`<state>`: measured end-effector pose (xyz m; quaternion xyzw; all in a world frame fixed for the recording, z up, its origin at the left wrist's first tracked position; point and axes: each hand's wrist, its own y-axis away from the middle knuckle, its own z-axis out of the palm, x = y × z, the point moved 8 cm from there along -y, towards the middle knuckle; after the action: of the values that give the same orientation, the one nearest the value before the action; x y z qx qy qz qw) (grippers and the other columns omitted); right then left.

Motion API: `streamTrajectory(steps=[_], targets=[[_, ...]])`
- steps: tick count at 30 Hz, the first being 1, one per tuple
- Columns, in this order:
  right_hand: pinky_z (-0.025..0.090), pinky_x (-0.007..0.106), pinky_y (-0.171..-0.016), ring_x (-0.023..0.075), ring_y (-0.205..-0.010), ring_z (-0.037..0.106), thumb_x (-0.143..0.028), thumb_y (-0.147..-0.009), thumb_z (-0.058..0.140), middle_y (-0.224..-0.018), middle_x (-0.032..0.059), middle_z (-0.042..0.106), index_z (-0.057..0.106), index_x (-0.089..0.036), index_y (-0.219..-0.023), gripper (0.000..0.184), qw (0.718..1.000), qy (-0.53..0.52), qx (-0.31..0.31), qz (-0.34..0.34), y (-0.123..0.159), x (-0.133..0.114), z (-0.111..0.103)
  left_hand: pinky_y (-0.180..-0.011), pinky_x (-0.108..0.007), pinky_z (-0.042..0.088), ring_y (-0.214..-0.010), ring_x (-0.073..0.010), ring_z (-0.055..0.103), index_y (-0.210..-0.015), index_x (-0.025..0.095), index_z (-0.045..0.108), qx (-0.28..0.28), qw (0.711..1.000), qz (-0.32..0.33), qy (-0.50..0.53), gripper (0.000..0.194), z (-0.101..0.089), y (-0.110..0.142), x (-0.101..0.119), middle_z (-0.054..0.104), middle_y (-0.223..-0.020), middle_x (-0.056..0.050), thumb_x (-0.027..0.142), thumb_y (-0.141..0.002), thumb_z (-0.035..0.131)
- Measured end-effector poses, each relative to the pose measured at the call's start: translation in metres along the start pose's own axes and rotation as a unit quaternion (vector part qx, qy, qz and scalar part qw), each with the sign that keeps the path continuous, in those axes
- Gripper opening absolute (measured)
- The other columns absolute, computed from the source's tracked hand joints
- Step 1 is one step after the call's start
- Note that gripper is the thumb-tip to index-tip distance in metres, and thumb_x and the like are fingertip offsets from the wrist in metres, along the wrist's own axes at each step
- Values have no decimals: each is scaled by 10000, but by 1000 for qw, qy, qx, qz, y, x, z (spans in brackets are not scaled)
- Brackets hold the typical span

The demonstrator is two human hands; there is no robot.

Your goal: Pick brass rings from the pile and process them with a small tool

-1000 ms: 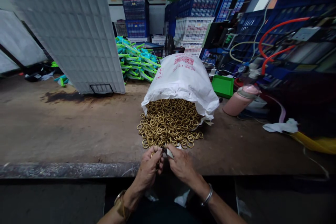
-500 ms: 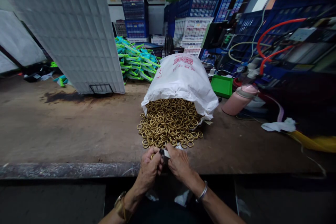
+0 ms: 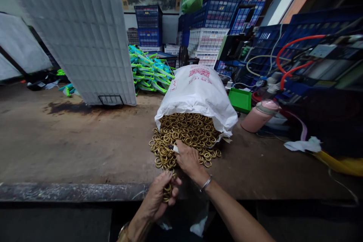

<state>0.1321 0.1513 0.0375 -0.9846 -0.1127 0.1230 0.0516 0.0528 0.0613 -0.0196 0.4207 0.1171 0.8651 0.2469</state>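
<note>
A white sack [image 3: 198, 92] lies on its side on the brown workbench [image 3: 70, 143], spilling a heap of brass rings [image 3: 184, 134]. My right hand [image 3: 187, 159] reaches into the front of the heap, closed round a small tool with a dark tip and white shaft [image 3: 173, 148]. My left hand [image 3: 159, 194] stays at the bench's near edge, fingers curled round a few brass rings [image 3: 168, 189]. Bracelets show on both wrists.
A grey gridded panel [image 3: 82, 41] leans at back left. Green-blue bundles [image 3: 149, 72], stacked blue and white crates [image 3: 210, 26], a green tray [image 3: 240, 100], a pink flask [image 3: 259, 115], hoses and a white rag [image 3: 303, 145] crowd the back and right.
My right hand has left my left hand and moved forward into the ring heap with the tool. My left hand dropped slightly toward the bench edge, still holding rings.
</note>
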Motion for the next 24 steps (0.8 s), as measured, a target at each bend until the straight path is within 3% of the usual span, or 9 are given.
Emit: streamTrajectory(steps=[4, 8, 14, 19, 24], targets=[[261, 244, -555, 154, -700, 592, -167, -822, 400, -796, 34, 639, 491, -208, -900, 126, 999, 36, -39, 12, -13, -3, 13, -333, -136, 277, -457, -57, 472, -800, 170, 474, -19, 999, 6, 35, 181, -3, -1, 5, 570, -724, -13, 342, -779, 526], [268, 238, -556, 154, -686, 597, -125, -799, 404, -771, 38, 647, 497, -203, -886, 149, 998, 41, -44, 19, -15, -1, 13, -343, -133, 280, -491, -71, 500, -910, 161, 527, -27, 996, -16, 78, 200, -8, -6, 2, 570, -716, -21, 301, -767, 539], [247, 240, -534, 148, -631, 572, -95, -751, 418, -725, 36, 631, 494, -190, -889, 184, 999, 18, -29, 22, -13, 8, 11, -363, -122, 268, -558, -81, 530, -749, 132, 545, -14, 989, -28, 142, 183, -14, -12, 0, 586, -743, -45, 287, -696, 628], [263, 222, -525, 118, -554, 485, -205, -802, 387, -628, -5, 546, 482, -191, -780, 98, 988, -147, 22, 46, -3, 18, 8, -344, -110, 242, -495, -49, 478, -667, 140, 497, 40, 996, 31, 77, 237, -14, -15, 11, 523, -635, 12, 308, -661, 665], [326, 209, -535, 104, -530, 426, -322, -806, 375, -577, -43, 452, 432, -199, -679, 186, 923, -381, 38, 48, 20, 13, 11, -325, -125, 280, -410, -44, 425, -818, 175, 508, 114, 984, 113, -80, 306, -18, -16, 18, 477, -570, 60, 438, -691, 600]])
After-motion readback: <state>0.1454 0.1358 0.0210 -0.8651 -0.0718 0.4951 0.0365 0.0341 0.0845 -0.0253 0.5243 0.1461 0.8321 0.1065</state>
